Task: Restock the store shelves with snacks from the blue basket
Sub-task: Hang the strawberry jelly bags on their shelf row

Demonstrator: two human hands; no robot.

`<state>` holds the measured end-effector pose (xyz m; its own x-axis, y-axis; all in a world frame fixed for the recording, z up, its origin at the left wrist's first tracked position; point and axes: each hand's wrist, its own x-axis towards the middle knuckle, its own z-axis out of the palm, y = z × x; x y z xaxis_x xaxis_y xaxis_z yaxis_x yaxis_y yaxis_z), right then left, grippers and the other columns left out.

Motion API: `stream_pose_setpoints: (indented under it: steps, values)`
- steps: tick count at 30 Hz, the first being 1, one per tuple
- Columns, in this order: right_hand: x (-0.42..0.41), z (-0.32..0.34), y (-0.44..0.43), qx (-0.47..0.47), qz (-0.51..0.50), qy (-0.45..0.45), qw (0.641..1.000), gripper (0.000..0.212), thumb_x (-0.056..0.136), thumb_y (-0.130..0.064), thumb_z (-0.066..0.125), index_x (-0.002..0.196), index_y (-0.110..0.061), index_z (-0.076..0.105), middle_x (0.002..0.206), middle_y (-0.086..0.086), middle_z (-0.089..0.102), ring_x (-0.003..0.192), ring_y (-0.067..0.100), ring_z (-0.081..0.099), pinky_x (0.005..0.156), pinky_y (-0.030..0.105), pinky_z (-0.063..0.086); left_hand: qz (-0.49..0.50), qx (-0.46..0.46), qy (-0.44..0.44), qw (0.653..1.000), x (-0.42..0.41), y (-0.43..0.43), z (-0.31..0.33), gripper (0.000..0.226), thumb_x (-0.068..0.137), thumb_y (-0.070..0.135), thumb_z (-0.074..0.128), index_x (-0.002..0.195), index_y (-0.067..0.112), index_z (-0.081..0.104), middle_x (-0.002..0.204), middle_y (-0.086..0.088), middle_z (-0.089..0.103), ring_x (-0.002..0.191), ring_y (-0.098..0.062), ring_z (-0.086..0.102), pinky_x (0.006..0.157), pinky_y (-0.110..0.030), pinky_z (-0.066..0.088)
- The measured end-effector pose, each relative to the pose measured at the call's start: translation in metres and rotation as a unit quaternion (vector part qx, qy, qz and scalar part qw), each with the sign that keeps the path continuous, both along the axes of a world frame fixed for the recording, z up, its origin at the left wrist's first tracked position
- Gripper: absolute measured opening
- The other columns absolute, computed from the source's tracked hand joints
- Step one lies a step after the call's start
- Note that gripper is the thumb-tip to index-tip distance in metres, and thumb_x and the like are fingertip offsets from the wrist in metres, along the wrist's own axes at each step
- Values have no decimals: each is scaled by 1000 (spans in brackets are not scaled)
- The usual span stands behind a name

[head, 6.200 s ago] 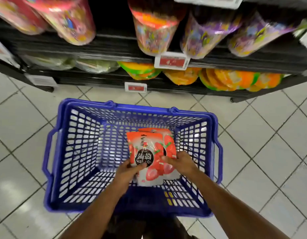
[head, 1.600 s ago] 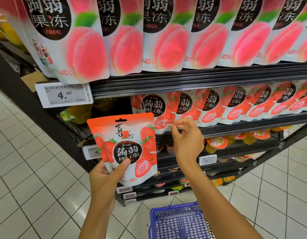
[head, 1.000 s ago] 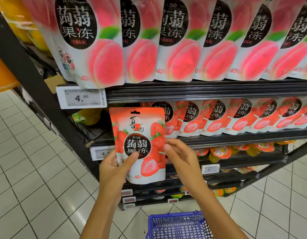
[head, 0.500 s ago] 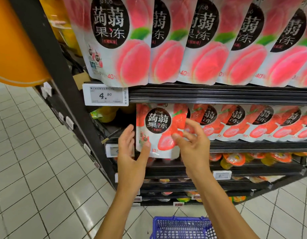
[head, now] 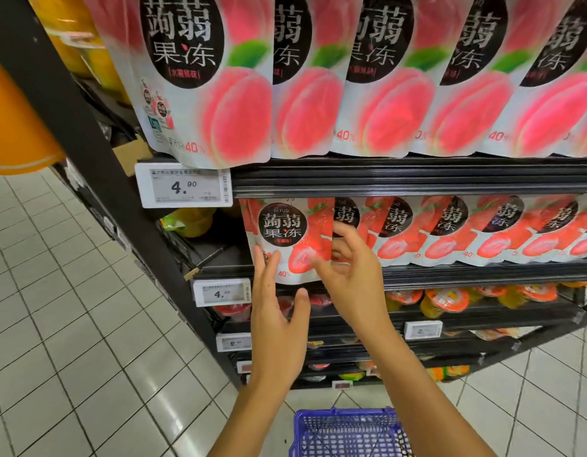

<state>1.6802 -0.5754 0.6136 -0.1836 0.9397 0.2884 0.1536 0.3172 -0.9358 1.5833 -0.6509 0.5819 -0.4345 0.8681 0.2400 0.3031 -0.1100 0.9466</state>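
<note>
The left hand's fingers are straight, tips touching the lower left edge of the strawberry konjac jelly pouch. The right hand is loosely spread at the pouch's right edge, thumb on its front; neither hand grips it. The pouch stands leftmost in the strawberry pouch row, under the peach jelly pouches and a 4.90 price tag. The blue basket sits on the floor below.

Blue basket cropped at the bottom edge, peach pouches at the top, lower price tag unreadable.
</note>
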Motion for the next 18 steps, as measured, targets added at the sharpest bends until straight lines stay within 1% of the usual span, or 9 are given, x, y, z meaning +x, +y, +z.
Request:
stream_pose_setpoints:
  steps: [2,3,5,7,9,11,13,16,18]
  values:
    - [5,-2,-5,-3,-17,-77,997,44,87,-5,70,116,-36,58,93,-14,70,89,2,67,73,19,56,4,5,-14,1000,3,2,-1,68,95,8,58,145,43,29,158,35,6,143,12,13,116,-24,28]
    - [5,-4,-8,-11,-35,-105,994,43,86,-4,70,116,-34,58,92,-12,70,87,4,67,74,24,58,4,8,-26,1000,4,2,-1,68,94,5,59,145,39,31,158,33,8,144,10,15,118,-31,28]
    - [0,-9,-12,-19,-77,-131,988,36,87,-2,68,111,-26,58,90,-7,69,83,10,67,74,35,59,4,16,-34,999,7,4,-1,71,92,0,60,148,32,32,160,28,10,146,6,16,119,-37,29]
    - [-5,-12,-13,-19,-105,-123,987,31,87,-2,69,107,-23,58,88,-5,68,82,13,67,75,39,58,3,37,-36,999,6,4,0,74,91,-1,60,149,35,29,160,27,10,147,5,15,117,-32,30]
    - [-11,-12,-11,-5,-122,-112,986,29,87,-2,68,105,-23,58,83,-7,65,79,13,65,75,38,57,-1,64,-40,997,0,5,1,74,90,6,58,146,45,28,160,27,11,147,5,15,113,-22,31]
    - [-19,-13,-9,2,-129,-97,987,34,87,1,66,104,-27,58,79,-8,62,76,13,62,75,36,56,-1,64,-33,997,-7,9,-1,73,89,9,56,145,45,27,161,26,11,147,2,16,116,-29,29]
    - [-26,-15,-10,-3,-124,-75,989,40,89,4,62,109,-30,63,83,-8,66,80,9,63,79,33,56,5,45,-32,998,-11,12,-6,76,91,-1,58,148,38,25,161,26,9,148,-1,16,119,-38,28]
    - [-30,-19,-12,-3,-119,-56,991,41,91,5,59,119,-24,67,92,-8,71,88,2,66,85,22,55,7,35,-31,999,-11,13,-7,83,90,-8,58,147,41,23,160,30,4,148,-1,15,119,-35,28]
    - [-26,-22,-10,-7,-124,-61,990,34,91,2,62,116,-20,69,89,-14,68,87,-6,65,84,13,53,5,30,-34,999,-10,12,-6,84,90,-8,57,146,45,22,158,34,3,148,-1,16,117,-33,30]
